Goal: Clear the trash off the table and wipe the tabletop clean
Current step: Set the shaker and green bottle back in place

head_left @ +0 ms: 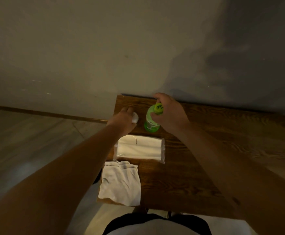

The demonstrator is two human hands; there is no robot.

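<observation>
A dark wooden table (206,150) stands against the wall. At its far left, my left hand (123,118) closes over a small white crumpled wad (135,117). Just to the right, my right hand (168,112) grips the top of an upright green plastic bottle (151,122) with a yellow-green cap. Nearer to me lies a pack of white tissues in clear wrap (140,148). A white cloth (121,182) lies crumpled on the table's near left corner, overhanging the edge a little.
A plain wall (104,48) rises right behind the table. Grey floor (28,141) with a wooden skirting board lies to the left. The right half of the tabletop shows bare wood grain. My torso is at the bottom edge.
</observation>
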